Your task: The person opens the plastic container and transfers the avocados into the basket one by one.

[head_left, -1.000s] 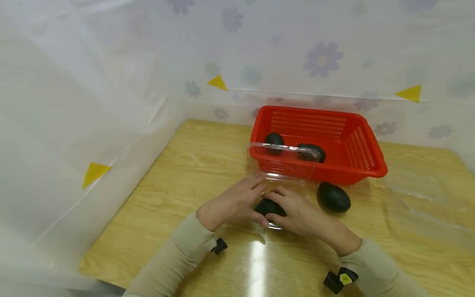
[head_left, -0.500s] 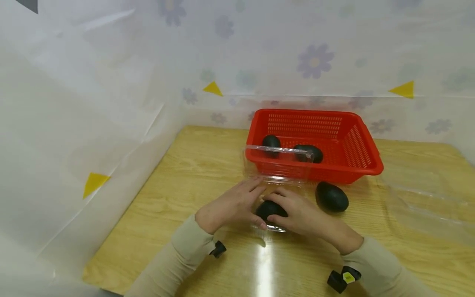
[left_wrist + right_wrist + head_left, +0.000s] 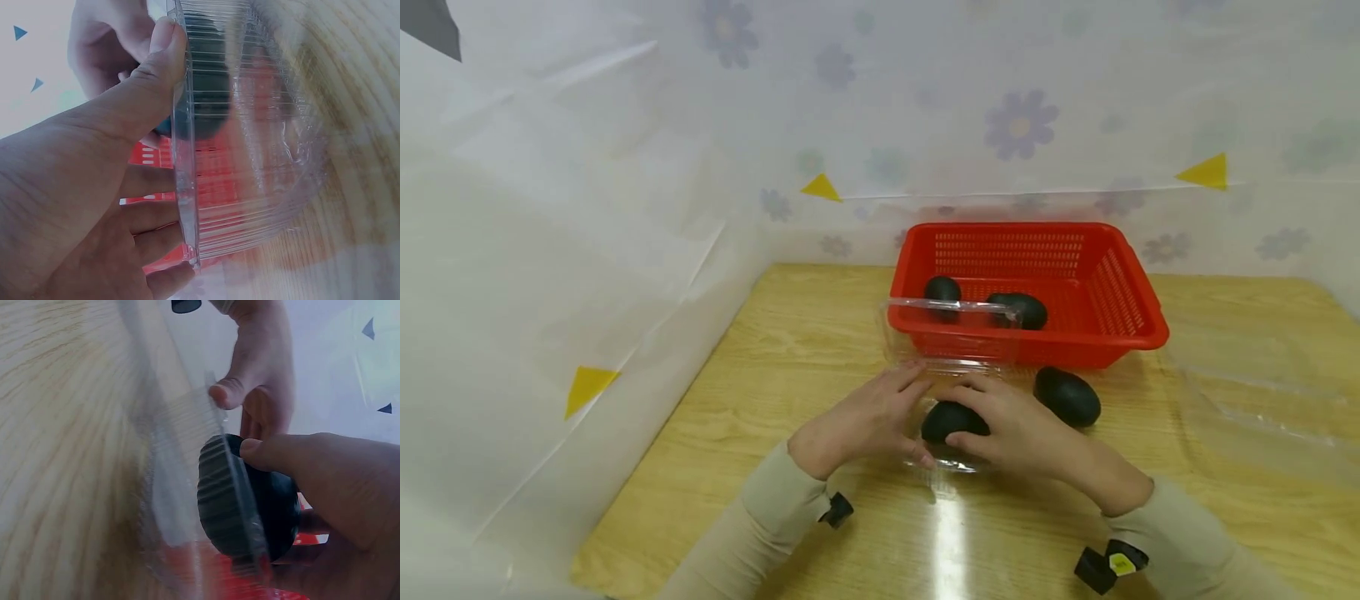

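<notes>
In the head view, my right hand [image 3: 1021, 421] grips a dark green avocado [image 3: 953, 423] with thumb and fingers, inside an open clear plastic clamshell box [image 3: 958, 467]. The right wrist view shows that avocado [image 3: 275, 506] partly below the box's ribbed rim, partly above it. My left hand [image 3: 867, 419] lies at the box's left side. Its thumb rests on the rim [image 3: 187, 125] in the left wrist view, with the other fingers fairly straight and touching farther along it. The box's lid [image 3: 947, 342] stands raised behind, overlapping the basket's front.
Behind the box, a red plastic basket [image 3: 1112, 337] holds several more avocados [image 3: 942, 292]. Another avocado [image 3: 1067, 397] lies on the wooden table [image 3: 760, 350] right of the box. More clear plastic packaging [image 3: 1262, 408] sits farther right. Plastic sheeting [image 3: 647, 167] borders the table.
Both hands stay at the box, the right still gripping the avocado. The avocado and right hand shift slightly right in view, while the camera view itself drifts a little.
</notes>
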`<state>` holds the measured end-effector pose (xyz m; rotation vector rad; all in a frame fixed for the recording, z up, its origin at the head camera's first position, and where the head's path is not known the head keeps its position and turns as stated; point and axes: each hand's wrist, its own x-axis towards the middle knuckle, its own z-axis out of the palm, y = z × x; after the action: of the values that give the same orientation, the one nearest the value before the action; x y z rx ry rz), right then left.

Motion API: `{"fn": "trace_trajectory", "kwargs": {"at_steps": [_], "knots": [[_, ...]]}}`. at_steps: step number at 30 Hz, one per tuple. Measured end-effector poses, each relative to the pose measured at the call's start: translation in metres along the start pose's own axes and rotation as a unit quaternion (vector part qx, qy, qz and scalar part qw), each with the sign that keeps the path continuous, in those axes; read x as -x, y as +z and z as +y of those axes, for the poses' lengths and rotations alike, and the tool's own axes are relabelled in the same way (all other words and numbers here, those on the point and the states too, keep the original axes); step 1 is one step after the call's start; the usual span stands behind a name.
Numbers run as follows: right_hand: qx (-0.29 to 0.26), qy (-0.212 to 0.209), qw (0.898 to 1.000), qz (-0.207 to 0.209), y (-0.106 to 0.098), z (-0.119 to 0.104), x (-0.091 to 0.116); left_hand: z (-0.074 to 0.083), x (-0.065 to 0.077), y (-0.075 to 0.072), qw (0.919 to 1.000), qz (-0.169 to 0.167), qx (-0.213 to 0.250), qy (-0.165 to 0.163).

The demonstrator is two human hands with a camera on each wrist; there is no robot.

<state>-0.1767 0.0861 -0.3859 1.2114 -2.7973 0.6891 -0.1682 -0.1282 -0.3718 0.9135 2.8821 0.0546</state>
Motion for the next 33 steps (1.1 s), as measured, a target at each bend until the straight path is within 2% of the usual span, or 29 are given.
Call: {"fn": "trace_trajectory", "kwargs": {"at_steps": [10, 20, 27, 33], "knots": [[-0.003, 0.012, 0.999, 0.043, -0.025, -0.002, 0.009, 0.000, 0.006, -0.001, 0.9999, 0.008, 0.011, 0.002], [-0.007, 0.006, 0.994, 0.105, -0.046, 0.008, 0.025, 0.001, 0.006, 0.000, 0.9998, 0.012, 0.006, 0.012], [0.005, 0.026, 0.991, 0.130, -0.063, 0.018, 0.039, 0.001, 0.005, -0.001, 0.9995, 0.020, 0.000, 0.023], [-0.017, 0.048, 0.988, 0.146, -0.081, 0.028, 0.048, 0.000, 0.004, -0.002, 0.9998, 0.010, 0.000, 0.015]]}}
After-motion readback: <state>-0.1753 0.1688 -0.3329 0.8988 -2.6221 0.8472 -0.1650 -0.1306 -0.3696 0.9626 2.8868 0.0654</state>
